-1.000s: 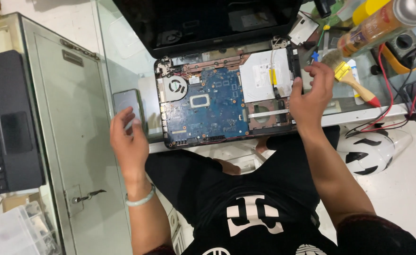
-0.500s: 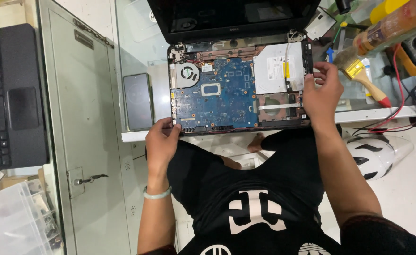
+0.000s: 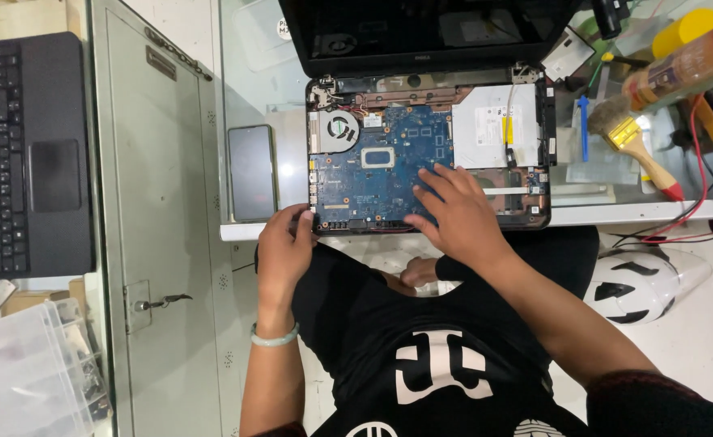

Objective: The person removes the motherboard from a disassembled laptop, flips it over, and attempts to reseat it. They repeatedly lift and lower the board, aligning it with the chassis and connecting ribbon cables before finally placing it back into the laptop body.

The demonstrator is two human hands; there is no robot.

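An opened laptop (image 3: 429, 154) lies on a glass table, its blue circuit board (image 3: 381, 162), round fan (image 3: 340, 128) and silver drive (image 3: 494, 125) exposed. My left hand (image 3: 285, 243) grips the laptop's near left corner at the table edge. My right hand (image 3: 454, 206) rests flat with fingers spread on the board's near right part. The dark screen (image 3: 421, 28) is folded back behind the base.
A black phone (image 3: 252, 171) lies left of the laptop. A grey metal cabinet (image 3: 162, 243) stands at left, with a keyboard panel (image 3: 25, 154) beyond. A yellow-handled brush (image 3: 636, 150), red wires (image 3: 696, 186) and bottles sit right. A black-and-white ball (image 3: 636, 283) lies on the floor.
My right hand moved from the laptop's right edge onto the circuit board. My left hand left the phone area and took hold of the laptop's near left corner.
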